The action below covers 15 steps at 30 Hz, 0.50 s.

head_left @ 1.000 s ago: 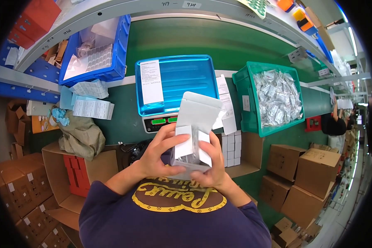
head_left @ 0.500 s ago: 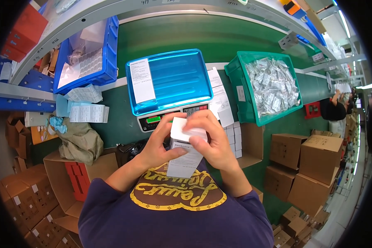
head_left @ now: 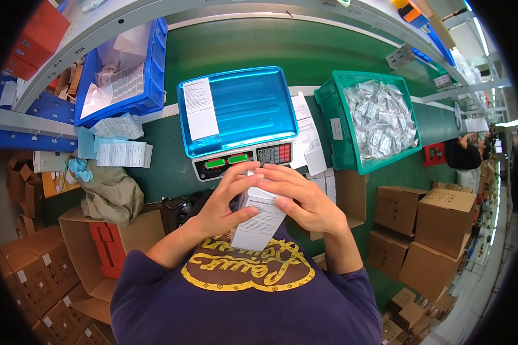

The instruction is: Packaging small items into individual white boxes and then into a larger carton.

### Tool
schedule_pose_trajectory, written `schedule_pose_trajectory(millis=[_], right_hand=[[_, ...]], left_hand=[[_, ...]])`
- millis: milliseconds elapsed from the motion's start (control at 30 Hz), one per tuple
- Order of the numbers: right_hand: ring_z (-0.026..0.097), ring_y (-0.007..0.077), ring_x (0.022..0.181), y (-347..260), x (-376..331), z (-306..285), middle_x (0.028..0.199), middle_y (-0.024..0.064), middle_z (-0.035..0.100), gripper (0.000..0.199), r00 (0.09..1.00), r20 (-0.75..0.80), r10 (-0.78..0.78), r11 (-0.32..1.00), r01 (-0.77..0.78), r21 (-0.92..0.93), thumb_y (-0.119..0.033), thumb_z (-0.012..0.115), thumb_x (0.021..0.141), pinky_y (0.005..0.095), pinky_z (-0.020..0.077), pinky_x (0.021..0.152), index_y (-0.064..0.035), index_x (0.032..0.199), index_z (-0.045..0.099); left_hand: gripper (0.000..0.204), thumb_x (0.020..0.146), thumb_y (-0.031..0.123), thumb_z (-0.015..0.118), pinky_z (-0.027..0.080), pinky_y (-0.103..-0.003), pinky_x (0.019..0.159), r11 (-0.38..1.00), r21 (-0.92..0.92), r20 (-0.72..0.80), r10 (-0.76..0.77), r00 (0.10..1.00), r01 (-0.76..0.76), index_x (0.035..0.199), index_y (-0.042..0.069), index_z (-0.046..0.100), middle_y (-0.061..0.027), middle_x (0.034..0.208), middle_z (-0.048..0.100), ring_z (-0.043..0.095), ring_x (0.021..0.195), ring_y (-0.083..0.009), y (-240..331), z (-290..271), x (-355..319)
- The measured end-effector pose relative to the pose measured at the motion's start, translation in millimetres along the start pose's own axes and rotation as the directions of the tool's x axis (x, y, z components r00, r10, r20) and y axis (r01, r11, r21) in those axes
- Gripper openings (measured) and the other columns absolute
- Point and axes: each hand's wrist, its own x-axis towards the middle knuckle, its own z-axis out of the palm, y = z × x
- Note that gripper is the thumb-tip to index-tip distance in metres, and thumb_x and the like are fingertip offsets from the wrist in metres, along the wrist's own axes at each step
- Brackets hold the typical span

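Close to my chest is a small white carton (head_left: pixel 259 223) with fine print on its front, tilted a little. My left hand (head_left: pixel 227 202) wraps its left side, thumb on the printed face. My right hand (head_left: pixel 306 198) lies along the right and far side, its thumb at the top front edge and its fingertips meeting those of the left hand. The fingers hide the carton's far edge. Just beyond my hands stands a scale (head_left: pixel 244 164) with lit green displays and a blue tray (head_left: pixel 247 109). A printed white strip (head_left: pixel 201 109) lies on that tray.
A green bin (head_left: pixel 336 146) of clear bagged parts stands right of the scale, near white sheets (head_left: pixel 308 129) and small white boxes (head_left: pixel 327 185). At left are a blue bin (head_left: pixel 155 92), folded printed sheets (head_left: pixel 124 154) and an open cardboard box (head_left: pixel 135 238). Brown cartons (head_left: pixel 394 207) stack at right.
My right fingers have moved off the carton's top face to its far side, joining the left fingertips. The top is now tipped differently, and the scale's keypad and second display show more.
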Motion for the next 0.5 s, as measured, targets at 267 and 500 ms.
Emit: schedule_pose_trajectory(millis=[267, 500], right_hand=[[0.046, 0.0326, 0.127, -14, 10, 11, 0.135, 0.0164, 0.049, 0.037, 0.982, -0.127, 0.14, 0.99, -0.135, 0.045, -0.014, 0.048, 0.096, 0.0417, 0.0368, 0.105, -0.0037, 0.13, 0.058], [0.047, 0.031, 0.122, 6, 6, -9, 0.131, 0.0156, 0.048, 0.037, 0.997, 0.062, 0.046, 0.989, -0.055, 0.139, -0.016, 0.047, 0.097, 0.0399, 0.0376, 0.104, -0.0037, 0.131, 0.058]], left_hand=[[0.075, 0.083, 0.016, 0.073, 0.045, -0.041, 0.098, 0.998, -0.024, -0.016, -0.054, 0.998, 0.054, 0.147, 0.015, 0.034, -0.0173, 0.142, 0.035, 0.045, 0.126, -0.0303, 3, 0, 2], [0.081, 0.08, 0.017, 0.076, 0.047, -0.039, 0.096, 0.97, -0.077, 0.005, -0.232, 0.973, 0.231, 0.148, 0.015, 0.033, -0.0137, 0.14, 0.037, 0.046, 0.125, -0.0274, 3, -4, 0]])
